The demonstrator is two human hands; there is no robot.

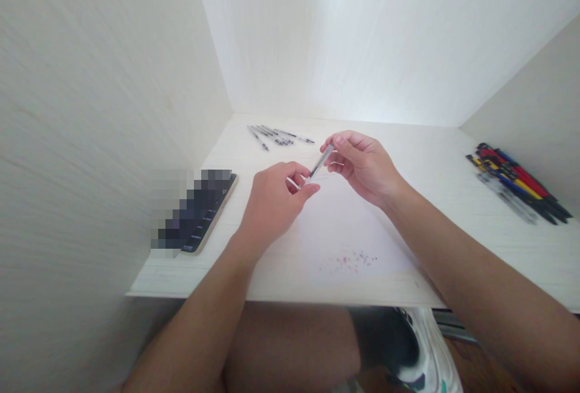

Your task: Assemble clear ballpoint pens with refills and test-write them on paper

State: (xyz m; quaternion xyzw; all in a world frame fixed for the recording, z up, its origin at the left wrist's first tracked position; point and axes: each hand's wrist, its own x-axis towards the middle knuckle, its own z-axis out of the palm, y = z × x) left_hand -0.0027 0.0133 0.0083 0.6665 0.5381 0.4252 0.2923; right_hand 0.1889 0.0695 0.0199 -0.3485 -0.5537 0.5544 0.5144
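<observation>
My left hand (272,203) and my right hand (360,163) hold one thin clear pen (318,166) between them above the white desk (435,163). The left thumb and fingers pinch its lower end. The right fingers pinch its upper end. The pen slants up to the right. Both hands are closed on it, over the middle of the desk.
Several thin pens or refills (276,134) lie at the back of the desk. A pile of coloured pens (516,185) lies at the right by the wall. A phone (203,215) rests at the left edge. Faint pink ink marks (356,260) dot the desk front. Walls close in on three sides.
</observation>
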